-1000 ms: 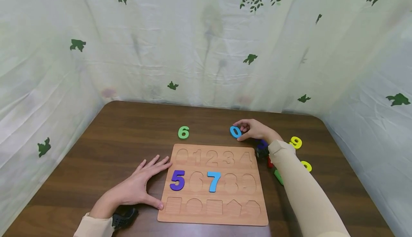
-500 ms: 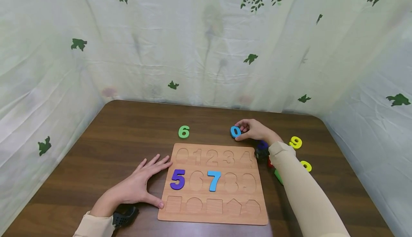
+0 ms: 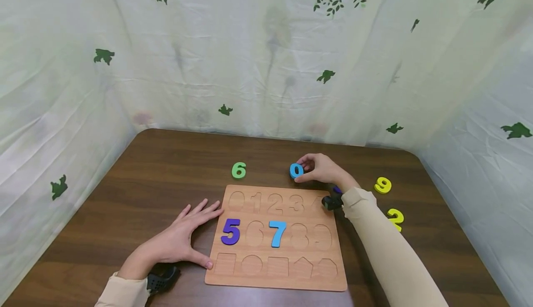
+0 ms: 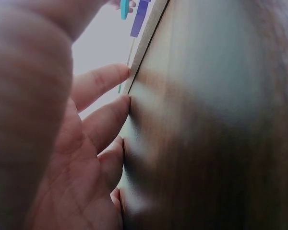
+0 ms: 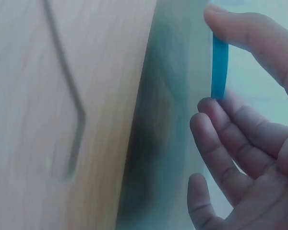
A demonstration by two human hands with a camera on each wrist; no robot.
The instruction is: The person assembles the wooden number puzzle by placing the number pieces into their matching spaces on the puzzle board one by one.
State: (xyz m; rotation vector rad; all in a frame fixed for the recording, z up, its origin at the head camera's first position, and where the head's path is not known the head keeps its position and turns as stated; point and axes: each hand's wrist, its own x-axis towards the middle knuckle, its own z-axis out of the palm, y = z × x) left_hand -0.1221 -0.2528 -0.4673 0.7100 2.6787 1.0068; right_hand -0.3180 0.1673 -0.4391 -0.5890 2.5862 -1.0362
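My right hand (image 3: 322, 169) pinches a blue number 0 piece (image 3: 292, 171) between thumb and fingertips, beyond the board's far edge. In the right wrist view the blue piece (image 5: 220, 67) appears edge-on between thumb and fingers. At the left, my left hand (image 3: 179, 240) is spread, its thumb and a fingertip touching the left edge of the wooden puzzle board (image 3: 270, 215). The left wrist view shows the fingers (image 4: 105, 124) straight against the table and board edge. A purple 5 (image 3: 231, 232) and a blue 7 (image 3: 277, 234) sit in the board's middle row.
A green 6 (image 3: 239, 171) lies behind the board. To the right are a yellow 9 (image 3: 383, 185) and a yellow 2 (image 3: 395, 216), partly under the right sleeve (image 3: 391, 242). A purple piece (image 3: 337, 190) is mostly hidden by the right wrist.
My right hand has moved a little to the left with the blue 0. More of the yellow 2 shows beside the sleeve. The left hand stays on the board's edge.
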